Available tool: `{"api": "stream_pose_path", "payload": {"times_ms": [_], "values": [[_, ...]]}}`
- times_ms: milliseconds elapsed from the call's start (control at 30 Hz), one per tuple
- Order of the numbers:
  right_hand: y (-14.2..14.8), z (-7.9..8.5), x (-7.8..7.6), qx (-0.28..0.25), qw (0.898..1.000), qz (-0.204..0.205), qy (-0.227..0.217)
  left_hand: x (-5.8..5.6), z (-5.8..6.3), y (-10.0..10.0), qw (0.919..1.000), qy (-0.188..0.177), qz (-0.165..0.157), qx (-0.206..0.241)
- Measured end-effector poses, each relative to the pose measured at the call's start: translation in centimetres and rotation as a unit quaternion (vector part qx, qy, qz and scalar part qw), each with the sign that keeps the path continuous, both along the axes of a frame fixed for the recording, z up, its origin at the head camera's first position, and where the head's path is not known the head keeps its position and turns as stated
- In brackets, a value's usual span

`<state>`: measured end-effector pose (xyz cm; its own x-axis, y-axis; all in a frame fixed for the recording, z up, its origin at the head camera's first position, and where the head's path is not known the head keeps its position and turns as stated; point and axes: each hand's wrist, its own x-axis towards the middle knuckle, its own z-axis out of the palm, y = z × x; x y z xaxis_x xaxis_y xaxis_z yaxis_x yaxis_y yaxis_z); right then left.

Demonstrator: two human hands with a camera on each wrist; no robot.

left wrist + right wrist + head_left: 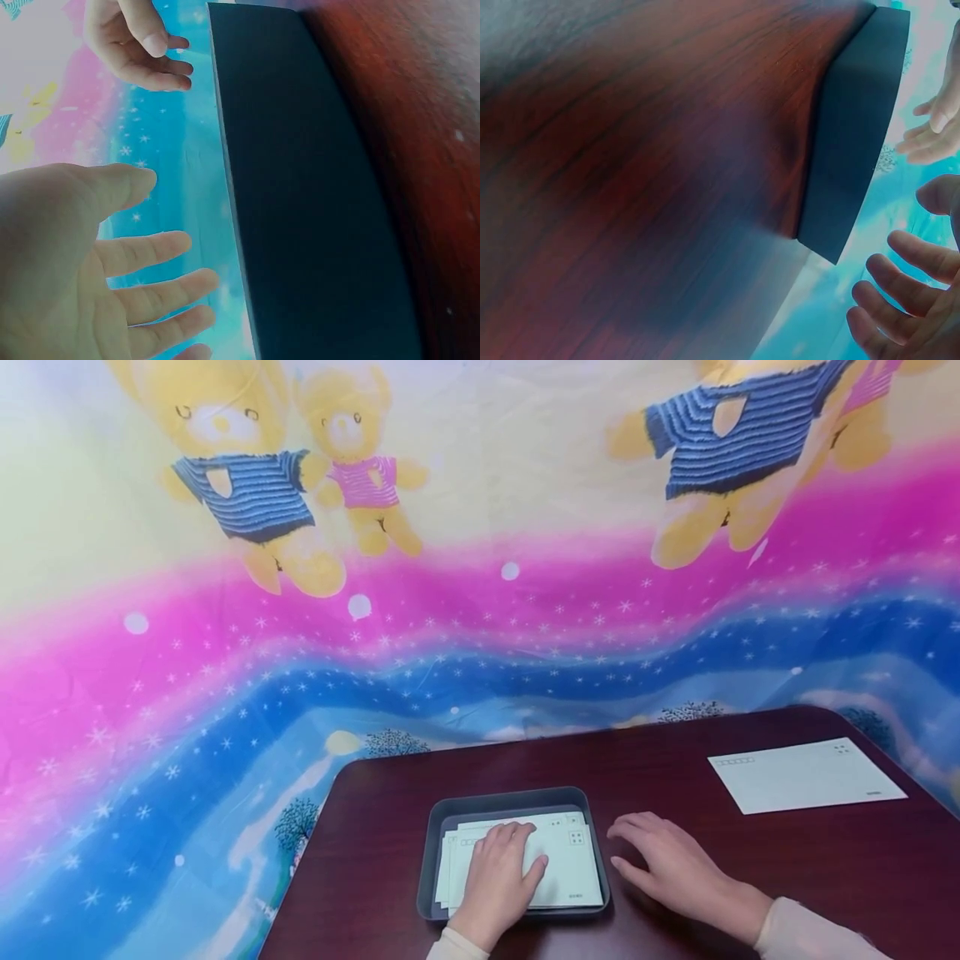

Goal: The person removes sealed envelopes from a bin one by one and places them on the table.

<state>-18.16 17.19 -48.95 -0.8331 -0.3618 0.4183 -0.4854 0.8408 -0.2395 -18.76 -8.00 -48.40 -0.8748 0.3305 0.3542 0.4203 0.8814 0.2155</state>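
Observation:
A dark grey tray (513,793) holds several white envelopes (570,868), stacked slightly out of line. Over the envelopes, my left hand (501,878) has its fingers stretched toward the far side. The left wrist view has this left hand (97,277) above the tray's rim, fingers spread and nothing in its grasp. My right hand (671,864) hovers just right of the tray with its fingers loosely bent, holding nothing. From the right wrist, the right hand (915,292) shows beside the tray's dark side wall (855,135).
Another white envelope (810,781) lies flat at the back right of the dark red-brown wooden table (645,760). Behind the table hangs a colourful cloth (480,602) printed with teddy bears and snowflakes.

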Motion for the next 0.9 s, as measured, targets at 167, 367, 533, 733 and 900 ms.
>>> {"api": "stream_pose_path", "payload": {"times_ms": [167,367,533,733,900], "values": [[-0.3,0.0,0.1,-0.007,1.000,0.002,-0.013,0.2,-0.2,-0.8,0.9999,0.010,0.007,0.004],[-0.7,-0.2,0.1,-0.004,1.000,0.007,-0.023,0.1,-0.3,-1.5,0.9996,0.023,0.015,0.005],[-1.1,-0.2,-0.1,-0.003,1.000,0.016,-0.013,0.0,-0.4,-2.0,0.9996,0.015,0.021,0.008],[-1.8,0.2,-0.2,-0.004,1.000,0.020,-0.022,0.0,-0.4,-2.6,0.9994,0.022,0.022,0.013],[-2.4,0.4,-0.3,-0.008,0.999,0.026,-0.020,0.1,-0.3,-3.1,0.9993,0.029,0.024,0.010]]}}
